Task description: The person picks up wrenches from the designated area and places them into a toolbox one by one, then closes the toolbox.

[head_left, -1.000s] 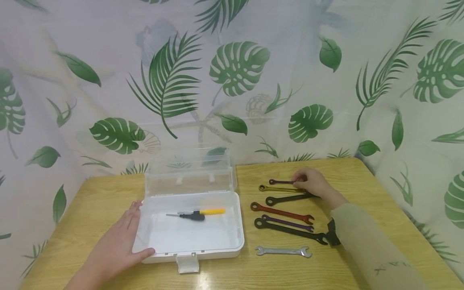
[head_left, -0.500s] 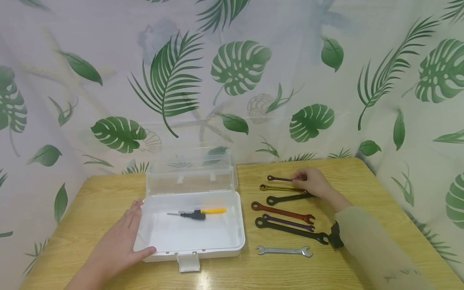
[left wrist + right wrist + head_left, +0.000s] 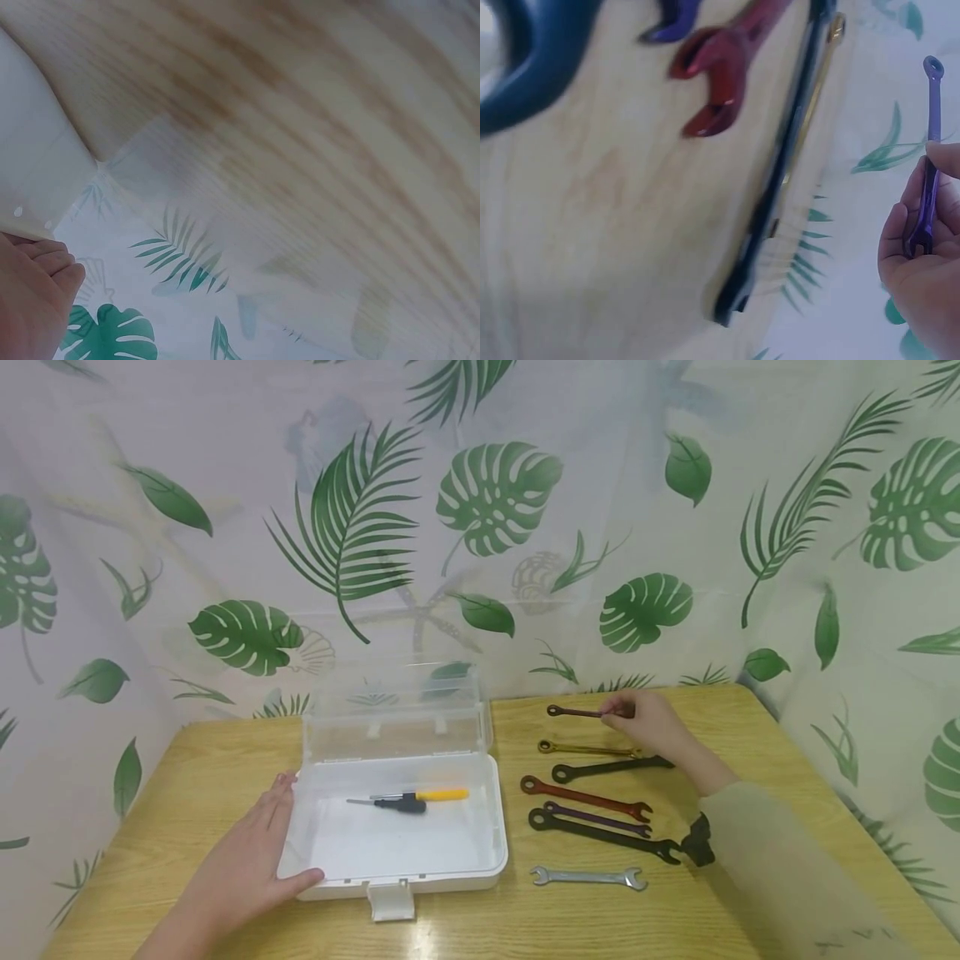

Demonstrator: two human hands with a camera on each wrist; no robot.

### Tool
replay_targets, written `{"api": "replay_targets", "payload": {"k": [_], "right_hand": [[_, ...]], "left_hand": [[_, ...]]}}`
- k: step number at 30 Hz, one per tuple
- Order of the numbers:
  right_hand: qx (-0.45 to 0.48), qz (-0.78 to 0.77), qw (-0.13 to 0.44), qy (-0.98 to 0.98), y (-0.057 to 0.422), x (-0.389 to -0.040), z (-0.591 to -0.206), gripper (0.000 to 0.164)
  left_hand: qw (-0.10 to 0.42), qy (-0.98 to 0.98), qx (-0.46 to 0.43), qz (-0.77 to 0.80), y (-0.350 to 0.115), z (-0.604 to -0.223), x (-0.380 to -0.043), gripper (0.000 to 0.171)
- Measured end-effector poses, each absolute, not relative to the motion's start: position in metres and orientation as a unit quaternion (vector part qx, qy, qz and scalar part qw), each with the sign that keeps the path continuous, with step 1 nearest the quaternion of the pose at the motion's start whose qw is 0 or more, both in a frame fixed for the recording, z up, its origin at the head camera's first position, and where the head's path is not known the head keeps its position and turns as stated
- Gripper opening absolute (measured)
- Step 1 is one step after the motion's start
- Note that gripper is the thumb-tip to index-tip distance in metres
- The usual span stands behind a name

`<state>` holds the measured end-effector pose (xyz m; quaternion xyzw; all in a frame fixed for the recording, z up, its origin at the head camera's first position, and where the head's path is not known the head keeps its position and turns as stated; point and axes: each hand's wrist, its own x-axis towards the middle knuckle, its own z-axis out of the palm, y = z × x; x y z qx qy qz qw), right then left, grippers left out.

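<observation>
My right hand (image 3: 651,727) pinches a small purple ratchet wrench (image 3: 572,712) between thumb and fingers, above the back of the table. The right wrist view shows its ring end (image 3: 933,67) sticking out past the thumb and its open end lying against the palm. My left hand (image 3: 240,852) rests along the left side of a white toolbox (image 3: 465,883), fingers extended and thumb at the front rim. The clear lid (image 3: 390,739) stands raised. A screwdriver with a yellow handle (image 3: 441,794) and a black-handled screwdriver (image 3: 401,806) lie inside the box.
Right of the box lie a gold wrench (image 3: 592,749), a black wrench (image 3: 611,768), a red wrench (image 3: 585,797), a purple wrench (image 3: 600,819), a large black wrench (image 3: 600,837) and a silver open-end wrench (image 3: 588,877). Leaf-print cloth (image 3: 547,635) hangs behind the table.
My right hand has lifted the small purple wrench up and away from the gold wrench, slightly leftward. The left hand stays at the box.
</observation>
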<state>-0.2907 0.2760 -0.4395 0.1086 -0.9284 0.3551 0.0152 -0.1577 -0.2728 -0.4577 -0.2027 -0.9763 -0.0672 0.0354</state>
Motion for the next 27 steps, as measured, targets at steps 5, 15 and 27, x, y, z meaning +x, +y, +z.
{"api": "replay_targets", "payload": {"k": [5,15,27], "right_hand": [[0.114,0.346,0.026,-0.931,0.271,-0.288,-0.430,0.015],[0.143,0.350,0.048,-0.925,0.244,-0.278,-0.407,0.012],[0.177,0.378,0.044,-0.908,0.202,-0.258,-0.391,0.009]], "left_hand": [[0.040,-0.976,-0.204,-0.069,-0.273,-0.459,-0.158,0.122],[0.047,-0.975,-0.204,-0.068,-0.272,-0.457,-0.157,0.122],[0.052,-0.975,-0.206,-0.069,-0.273,-0.461,-0.157,0.122]]}}
